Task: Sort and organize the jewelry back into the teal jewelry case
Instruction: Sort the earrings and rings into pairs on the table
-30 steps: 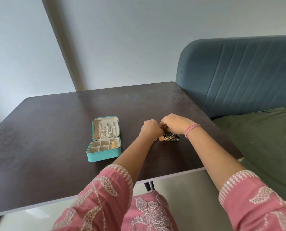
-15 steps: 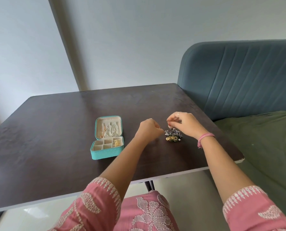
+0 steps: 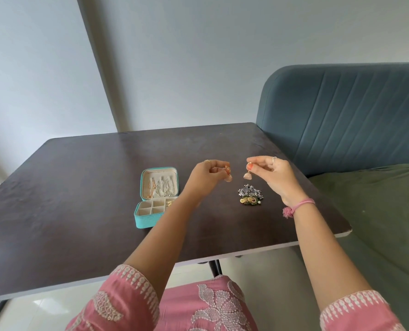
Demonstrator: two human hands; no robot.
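The teal jewelry case lies open on the dark table, with chains hanging in its lid and small compartments in its base. My left hand pinches a pink bell-shaped earring above the table. My right hand pinches the matching pink earring, which dangles from my fingertips. Below and between my hands a small pile of jewelry rests on the table, silver-grey pieces behind and gold-green ones in front.
A blue-grey padded headboard and a green bed cover border the table on the right. The table's front edge runs just above my lap. A grey wall stands behind.
Both hands rose from the pile, each lifting one pink earring clear of the table and moving apart. The pile now lies uncovered.
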